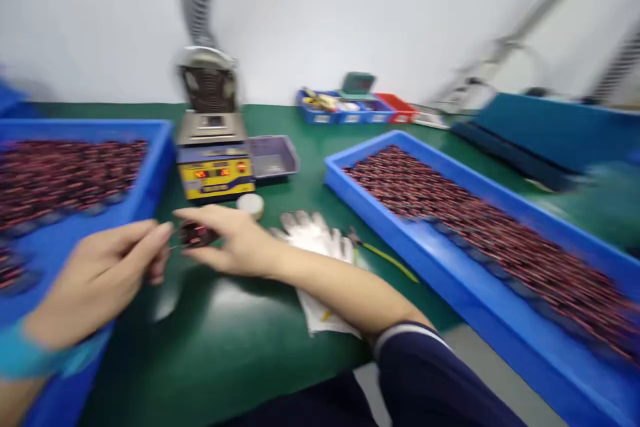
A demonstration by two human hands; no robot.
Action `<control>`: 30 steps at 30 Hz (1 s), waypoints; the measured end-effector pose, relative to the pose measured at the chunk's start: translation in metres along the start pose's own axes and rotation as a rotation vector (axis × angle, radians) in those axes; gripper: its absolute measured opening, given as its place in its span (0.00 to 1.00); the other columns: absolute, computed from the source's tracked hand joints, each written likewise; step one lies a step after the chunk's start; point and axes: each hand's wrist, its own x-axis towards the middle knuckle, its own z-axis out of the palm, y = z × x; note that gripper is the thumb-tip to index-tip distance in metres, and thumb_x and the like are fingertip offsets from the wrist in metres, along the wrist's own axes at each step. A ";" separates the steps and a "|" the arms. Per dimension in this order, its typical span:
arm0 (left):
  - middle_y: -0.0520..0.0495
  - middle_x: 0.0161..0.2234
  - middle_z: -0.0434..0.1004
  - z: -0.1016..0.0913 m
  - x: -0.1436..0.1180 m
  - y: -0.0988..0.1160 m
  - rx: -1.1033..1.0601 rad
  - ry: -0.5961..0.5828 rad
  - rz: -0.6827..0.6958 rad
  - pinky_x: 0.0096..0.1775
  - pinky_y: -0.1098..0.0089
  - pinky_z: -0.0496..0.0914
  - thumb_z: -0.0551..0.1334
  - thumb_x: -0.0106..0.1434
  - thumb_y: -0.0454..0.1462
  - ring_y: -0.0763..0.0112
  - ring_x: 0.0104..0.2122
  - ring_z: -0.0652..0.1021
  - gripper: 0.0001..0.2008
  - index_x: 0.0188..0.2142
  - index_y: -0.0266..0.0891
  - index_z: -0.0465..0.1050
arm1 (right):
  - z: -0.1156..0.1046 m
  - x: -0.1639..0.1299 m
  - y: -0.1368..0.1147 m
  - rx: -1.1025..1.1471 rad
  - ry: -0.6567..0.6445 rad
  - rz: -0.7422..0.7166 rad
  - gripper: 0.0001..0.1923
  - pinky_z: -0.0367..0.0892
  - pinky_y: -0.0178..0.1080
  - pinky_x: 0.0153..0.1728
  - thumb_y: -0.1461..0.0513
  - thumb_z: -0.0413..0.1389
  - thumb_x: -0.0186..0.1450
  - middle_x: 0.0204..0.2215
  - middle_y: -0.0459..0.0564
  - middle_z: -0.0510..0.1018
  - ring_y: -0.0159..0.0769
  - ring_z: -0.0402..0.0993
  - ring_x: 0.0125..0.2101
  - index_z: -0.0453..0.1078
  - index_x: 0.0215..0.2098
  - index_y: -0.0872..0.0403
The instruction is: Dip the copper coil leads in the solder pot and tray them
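Note:
Between the thumb and fingers of my right hand (235, 240) is a small dark round coil part (195, 233) with reddish copper windings, blurred by motion. My left hand (115, 267), with a blue band at its wrist, is pinched closed just to the left of it. A thin wire (175, 247) runs from the part to the left fingertips. Behind my hands stands a yellow and blue heating unit (217, 170) with red digits. A small round white container (251, 205) sits just beyond my right hand.
Blue trays of similar coil parts flank me, one at the left (165, 140) and one at the right (360, 180). White gloves (315, 237) and yellow-handled cutters (390, 260) lie on the green table (225, 360). A grey bin (274, 159) and small blue bins (320, 117) are farther back.

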 end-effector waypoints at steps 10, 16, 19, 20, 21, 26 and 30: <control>0.53 0.16 0.65 -0.008 0.007 -0.013 -0.698 0.127 -0.222 0.18 0.74 0.61 0.53 0.56 0.56 0.74 0.16 0.69 0.23 0.27 0.37 0.64 | -0.008 0.010 0.017 0.038 0.288 0.060 0.23 0.72 0.35 0.34 0.61 0.58 0.59 0.37 0.49 0.74 0.32 0.73 0.33 0.65 0.52 0.50; 0.54 0.17 0.65 -0.003 -0.003 -0.010 -0.495 0.041 0.035 0.21 0.76 0.62 0.57 0.56 0.49 0.77 0.18 0.68 0.17 0.22 0.38 0.63 | 0.000 0.008 0.011 -0.082 0.219 -0.019 0.22 0.70 0.35 0.38 0.61 0.59 0.58 0.36 0.49 0.75 0.33 0.73 0.35 0.65 0.51 0.50; 0.55 0.14 0.62 -0.006 -0.006 -0.006 -0.466 0.040 0.055 0.20 0.76 0.62 0.58 0.55 0.43 0.78 0.15 0.65 0.15 0.17 0.38 0.61 | -0.001 0.009 0.010 -0.134 0.229 -0.043 0.18 0.70 0.36 0.38 0.61 0.59 0.59 0.36 0.49 0.76 0.33 0.73 0.35 0.66 0.48 0.51; 0.54 0.13 0.62 -0.007 -0.006 -0.006 -0.484 0.027 0.041 0.19 0.75 0.61 0.58 0.55 0.41 0.78 0.15 0.64 0.15 0.15 0.38 0.60 | -0.002 0.009 0.010 -0.143 0.234 -0.050 0.18 0.69 0.36 0.39 0.61 0.59 0.59 0.36 0.50 0.76 0.33 0.73 0.36 0.66 0.47 0.51; 0.54 0.12 0.60 -0.008 -0.006 -0.007 -0.511 0.017 0.026 0.18 0.75 0.59 0.57 0.54 0.40 0.78 0.14 0.63 0.15 0.14 0.38 0.59 | -0.002 0.009 0.011 -0.148 0.236 -0.062 0.17 0.69 0.36 0.40 0.61 0.59 0.59 0.37 0.50 0.76 0.33 0.73 0.36 0.66 0.47 0.52; 0.56 0.10 0.52 -0.012 -0.001 -0.020 -0.733 0.169 0.113 0.16 0.74 0.50 0.55 0.52 0.35 0.79 0.12 0.57 0.16 0.12 0.39 0.52 | -0.003 0.007 0.014 -0.161 0.251 -0.096 0.17 0.69 0.36 0.40 0.62 0.59 0.59 0.37 0.51 0.76 0.33 0.73 0.37 0.65 0.47 0.53; 0.53 0.19 0.65 -0.015 0.000 -0.029 -0.577 0.340 0.256 0.23 0.72 0.60 0.57 0.50 0.32 0.75 0.21 0.66 0.03 0.22 0.39 0.64 | -0.005 0.007 0.016 -0.170 0.269 -0.083 0.18 0.70 0.37 0.40 0.62 0.60 0.58 0.36 0.51 0.76 0.34 0.73 0.37 0.65 0.47 0.53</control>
